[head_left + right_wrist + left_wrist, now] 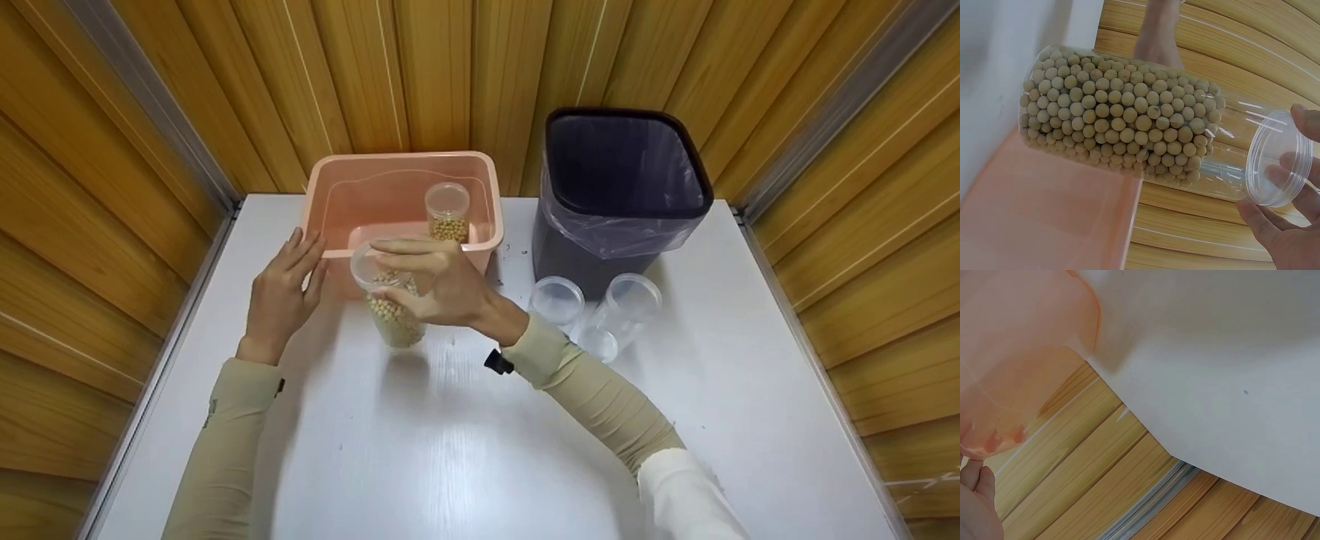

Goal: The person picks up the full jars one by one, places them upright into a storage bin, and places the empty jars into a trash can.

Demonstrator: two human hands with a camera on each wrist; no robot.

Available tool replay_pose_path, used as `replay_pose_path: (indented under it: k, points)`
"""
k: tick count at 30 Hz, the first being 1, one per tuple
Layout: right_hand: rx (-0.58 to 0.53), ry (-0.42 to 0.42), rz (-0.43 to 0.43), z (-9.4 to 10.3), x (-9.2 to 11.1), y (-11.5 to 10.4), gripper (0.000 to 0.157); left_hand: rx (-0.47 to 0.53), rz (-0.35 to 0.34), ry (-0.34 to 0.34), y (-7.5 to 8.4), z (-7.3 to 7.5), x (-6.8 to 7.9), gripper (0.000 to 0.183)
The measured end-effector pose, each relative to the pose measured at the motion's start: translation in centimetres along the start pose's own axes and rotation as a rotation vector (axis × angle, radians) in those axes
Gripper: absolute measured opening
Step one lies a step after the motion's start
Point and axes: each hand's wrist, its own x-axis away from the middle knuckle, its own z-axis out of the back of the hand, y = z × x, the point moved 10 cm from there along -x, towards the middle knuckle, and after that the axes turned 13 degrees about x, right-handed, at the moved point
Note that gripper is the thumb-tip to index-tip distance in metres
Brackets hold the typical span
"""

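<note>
My right hand (450,289) holds a clear lidded jar (397,324) by its top, in front of the pink tub (397,157). In the right wrist view, round beige beans (1123,112) fill more than half of the jar, and the fingers and thumb are around its clear lid (1280,160). My left hand (279,298) grips the tub's front left corner. Its fingertips show through the pink wall in the left wrist view, with the thumb outside. Inside the tub, at the right, another lidded jar (448,225) stands with yellowish beans at its bottom.
A dark bin (585,255) with a clear liner stands at the back right. Before it are two clear containers without visible contents, one upright (557,300) and one tilted or lying (630,304). Wood-patterned walls (435,75) enclose the white table (420,450).
</note>
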Motion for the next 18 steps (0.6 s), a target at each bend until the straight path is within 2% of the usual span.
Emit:
replay_pose_path:
  k: [7,18]
  points:
    - [-0.002,0.022,-0.022,1.2,-1.2,0.4,0.044,0.002,0.026,-0.015,-0.3,-0.1,0.1,0.043]
    - [0.052,0.072,-0.014,3.4,-4.4,1.2,0.041,-0.006,0.011,-0.006,0.0,0.1,0.0,0.041]
